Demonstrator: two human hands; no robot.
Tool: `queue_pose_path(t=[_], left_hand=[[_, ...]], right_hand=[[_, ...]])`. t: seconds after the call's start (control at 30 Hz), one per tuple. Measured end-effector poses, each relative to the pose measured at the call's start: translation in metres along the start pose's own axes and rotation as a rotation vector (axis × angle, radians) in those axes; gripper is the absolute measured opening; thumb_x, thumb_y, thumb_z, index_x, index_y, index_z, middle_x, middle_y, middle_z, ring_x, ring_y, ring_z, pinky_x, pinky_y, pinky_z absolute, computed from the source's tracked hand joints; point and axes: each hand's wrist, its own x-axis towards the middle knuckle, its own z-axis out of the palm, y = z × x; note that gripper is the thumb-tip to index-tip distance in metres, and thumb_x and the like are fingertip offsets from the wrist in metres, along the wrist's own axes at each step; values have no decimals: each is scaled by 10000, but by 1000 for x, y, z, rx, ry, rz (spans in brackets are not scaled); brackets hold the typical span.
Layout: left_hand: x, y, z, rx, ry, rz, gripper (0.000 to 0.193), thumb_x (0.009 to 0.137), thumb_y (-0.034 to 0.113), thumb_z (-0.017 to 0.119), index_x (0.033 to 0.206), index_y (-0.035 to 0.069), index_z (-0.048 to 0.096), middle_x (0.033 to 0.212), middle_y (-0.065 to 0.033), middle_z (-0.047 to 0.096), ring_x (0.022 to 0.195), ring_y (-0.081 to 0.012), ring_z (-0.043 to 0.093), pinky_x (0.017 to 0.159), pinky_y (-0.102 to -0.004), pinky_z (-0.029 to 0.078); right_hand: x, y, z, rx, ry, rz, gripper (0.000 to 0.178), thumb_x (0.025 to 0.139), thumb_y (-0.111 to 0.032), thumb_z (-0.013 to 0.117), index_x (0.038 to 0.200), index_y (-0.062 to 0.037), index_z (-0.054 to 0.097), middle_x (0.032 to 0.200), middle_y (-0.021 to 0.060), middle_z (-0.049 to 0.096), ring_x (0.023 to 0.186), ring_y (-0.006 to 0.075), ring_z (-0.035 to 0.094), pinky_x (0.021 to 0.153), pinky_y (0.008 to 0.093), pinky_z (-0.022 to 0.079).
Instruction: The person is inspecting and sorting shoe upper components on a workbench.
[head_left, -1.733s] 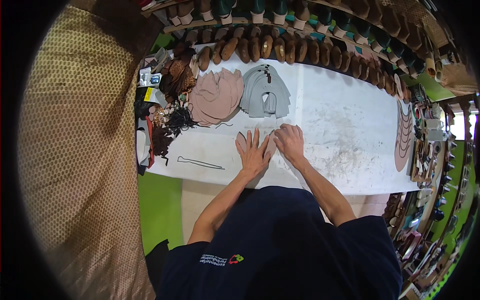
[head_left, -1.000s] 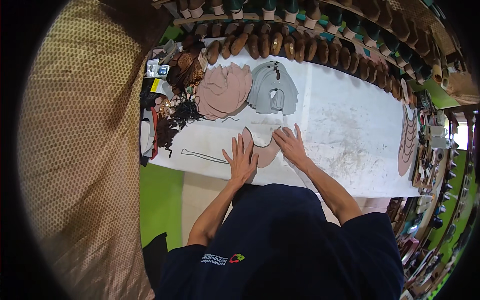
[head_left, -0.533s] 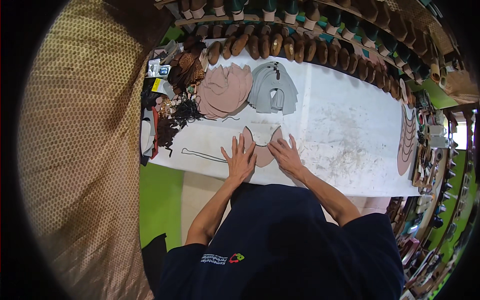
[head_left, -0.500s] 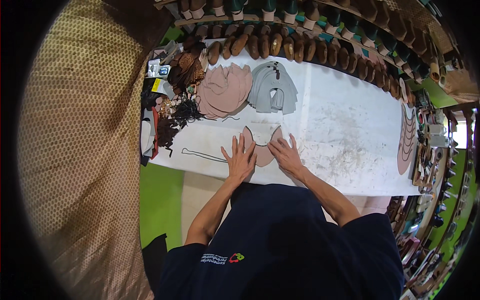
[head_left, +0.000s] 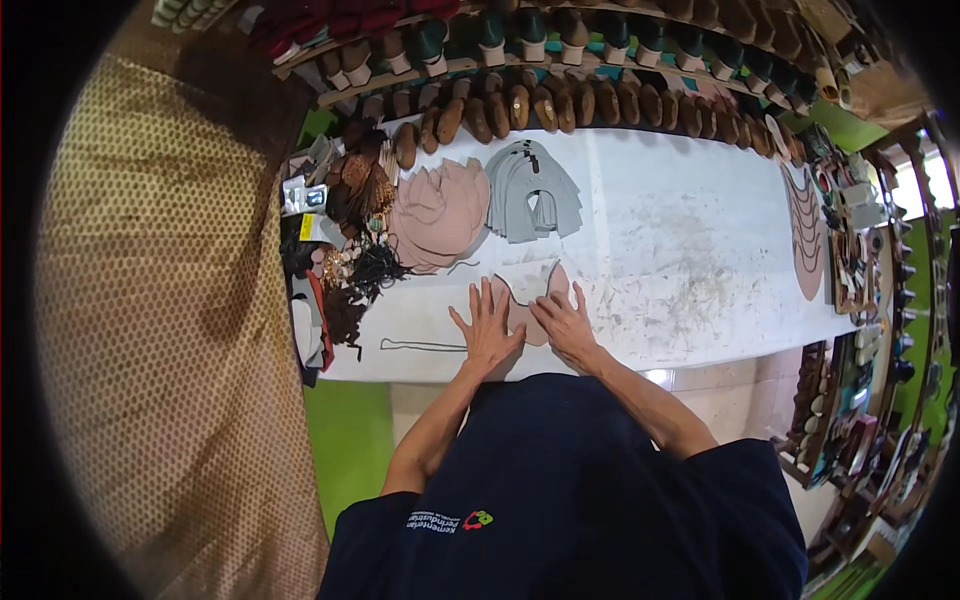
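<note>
Rests the spread left hand (head_left: 490, 337) on a curved pink piece (head_left: 527, 325) between both hands on the white table (head_left: 690, 220). Bends the right hand (head_left: 567, 331) onto its other side; cannot say whether pinching or pressing. Shows a dark loop (head_left: 425, 346) left of the grip, pink cutouts (head_left: 440, 215) and grey cutouts (head_left: 512, 185) ahead, brown shoe forms (head_left: 587, 104) beyond.

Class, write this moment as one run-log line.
left hand: spread on pink piece | right hand: on its inner edge | further left: dark strand | beyond: pink stack, grey stack
</note>
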Motion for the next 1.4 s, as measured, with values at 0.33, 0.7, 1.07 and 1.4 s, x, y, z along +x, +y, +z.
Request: queue_pose_path(t=[0.33,0.7,1.07,1.4], left_hand=[[2,-31,1,-99,87,2,830,885,502,694,1590,132,457,1782,-168,58,1632,-419,17,1140,-838,21],[15,-31,7,-287,149,-121,328,900,426,756,1084,158,803,1762,-118,216,1635,-378,64,1160,-795,69],[33,-20,2,-468,121,-255,226,866,387,796,960,183,812,1597,-95,451,1542,-339,263,1153,-707,176],[41,93,26,-516,27,-26,249,853,436,799,959,212,823,1611,-102,438,1553,-355,236,1136,-706,198]], right_hand=[[-1,-31,4,55,328,374,293,922,-254,722,1178,-114,750,1255,31,639,1303,248,540,1226,658,199],[5,-26,-2,172,405,1005,355,884,-440,791,936,-90,828,1180,57,669,1192,292,563,1100,611,297],[-14,-10,4,342,470,1045,293,896,-382,766,941,-100,829,1184,97,684,1196,332,584,1055,568,337],[-112,45,-38,384,655,1219,204,809,-296,797,930,-136,833,1199,88,674,1208,334,567,1069,531,331]])
